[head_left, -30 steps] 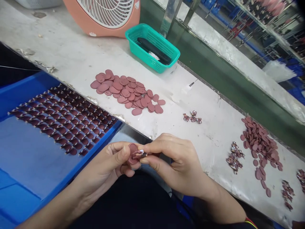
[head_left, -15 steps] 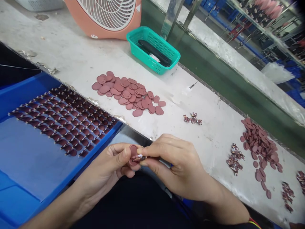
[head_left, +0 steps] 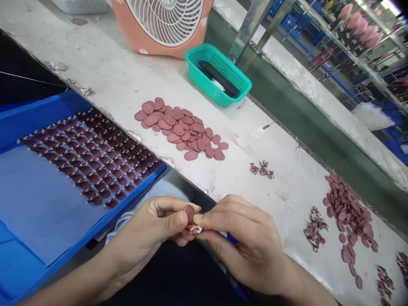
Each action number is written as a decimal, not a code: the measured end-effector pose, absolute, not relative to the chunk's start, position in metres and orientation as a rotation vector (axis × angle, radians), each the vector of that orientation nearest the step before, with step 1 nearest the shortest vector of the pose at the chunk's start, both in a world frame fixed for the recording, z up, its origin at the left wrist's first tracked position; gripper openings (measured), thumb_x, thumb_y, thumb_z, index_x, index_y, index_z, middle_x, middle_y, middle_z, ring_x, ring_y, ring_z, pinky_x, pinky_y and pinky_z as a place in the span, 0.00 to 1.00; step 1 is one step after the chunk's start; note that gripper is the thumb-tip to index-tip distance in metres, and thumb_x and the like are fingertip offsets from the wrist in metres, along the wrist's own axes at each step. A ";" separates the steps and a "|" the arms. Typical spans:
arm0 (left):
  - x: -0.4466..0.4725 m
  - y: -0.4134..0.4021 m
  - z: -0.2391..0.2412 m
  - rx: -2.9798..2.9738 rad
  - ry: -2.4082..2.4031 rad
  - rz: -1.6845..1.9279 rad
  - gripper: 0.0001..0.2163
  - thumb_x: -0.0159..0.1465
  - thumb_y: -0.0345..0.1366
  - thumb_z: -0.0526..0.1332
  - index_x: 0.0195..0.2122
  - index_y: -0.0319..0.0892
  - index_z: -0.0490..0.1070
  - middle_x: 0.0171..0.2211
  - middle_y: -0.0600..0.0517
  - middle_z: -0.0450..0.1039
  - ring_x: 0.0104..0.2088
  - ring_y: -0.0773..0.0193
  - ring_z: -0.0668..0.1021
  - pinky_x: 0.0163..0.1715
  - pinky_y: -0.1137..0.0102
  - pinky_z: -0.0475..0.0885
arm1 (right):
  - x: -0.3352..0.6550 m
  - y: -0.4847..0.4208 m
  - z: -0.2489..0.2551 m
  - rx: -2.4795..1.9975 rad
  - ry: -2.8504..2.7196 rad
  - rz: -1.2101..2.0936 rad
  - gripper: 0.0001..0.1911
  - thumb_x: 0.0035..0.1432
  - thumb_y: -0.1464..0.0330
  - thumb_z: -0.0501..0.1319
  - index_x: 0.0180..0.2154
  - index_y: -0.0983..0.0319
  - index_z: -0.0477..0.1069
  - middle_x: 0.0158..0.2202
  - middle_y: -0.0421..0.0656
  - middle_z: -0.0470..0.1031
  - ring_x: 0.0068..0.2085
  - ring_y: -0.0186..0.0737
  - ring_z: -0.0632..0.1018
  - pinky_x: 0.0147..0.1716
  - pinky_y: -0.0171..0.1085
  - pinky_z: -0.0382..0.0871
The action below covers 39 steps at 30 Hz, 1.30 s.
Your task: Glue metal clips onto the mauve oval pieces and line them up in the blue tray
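My left hand (head_left: 156, 229) pinches a small reddish-brown oval piece (head_left: 188, 212) between thumb and fingers, just below the table's near edge. My right hand (head_left: 245, 242) meets it from the right, fingertips closed on a tiny patterned part (head_left: 194, 228) pressed against that oval. A loose heap of the same oval pieces (head_left: 183, 129) lies on the white table beyond my hands. A few small patterned parts (head_left: 262, 168) sit to the right of the heap.
A blue tray (head_left: 38, 221) at my left holds several rows of finished ovals (head_left: 92, 157). A teal basket (head_left: 218, 76) and an orange fan (head_left: 162, 23) stand at the back. More ovals (head_left: 350, 208) and patterned parts (head_left: 314, 227) lie at right.
Both hands sit lower in the picture and have drawn tighter round the oval; the table's things have shifted down and right with the camera. The grip is unchanged.
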<state>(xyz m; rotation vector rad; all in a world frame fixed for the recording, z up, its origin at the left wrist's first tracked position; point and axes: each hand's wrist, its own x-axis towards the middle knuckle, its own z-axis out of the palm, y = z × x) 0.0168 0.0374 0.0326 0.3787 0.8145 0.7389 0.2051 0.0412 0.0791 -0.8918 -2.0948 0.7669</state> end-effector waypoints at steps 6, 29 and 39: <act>0.017 0.038 0.026 0.348 0.850 0.717 0.14 0.49 0.48 0.77 0.28 0.43 0.84 0.22 0.52 0.77 0.23 0.71 0.71 0.24 0.79 0.69 | 0.203 0.043 0.072 -0.927 -2.081 0.739 0.08 0.63 0.77 0.63 0.44 0.65 0.74 0.33 0.43 0.81 0.32 0.34 0.79 0.35 0.33 0.76; 0.018 0.036 0.026 0.372 0.813 0.749 0.15 0.53 0.48 0.75 0.25 0.41 0.82 0.21 0.54 0.70 0.23 0.72 0.67 0.25 0.79 0.67 | 0.202 0.043 0.071 -0.922 -2.113 0.732 0.09 0.61 0.78 0.63 0.44 0.64 0.75 0.32 0.43 0.80 0.32 0.35 0.80 0.35 0.35 0.77; 0.009 0.029 0.021 0.301 0.841 0.780 0.15 0.50 0.48 0.77 0.25 0.40 0.82 0.22 0.53 0.72 0.24 0.71 0.69 0.26 0.77 0.67 | 0.190 0.045 0.061 -0.908 -2.121 0.771 0.10 0.62 0.77 0.63 0.45 0.62 0.75 0.33 0.43 0.81 0.33 0.36 0.81 0.36 0.36 0.78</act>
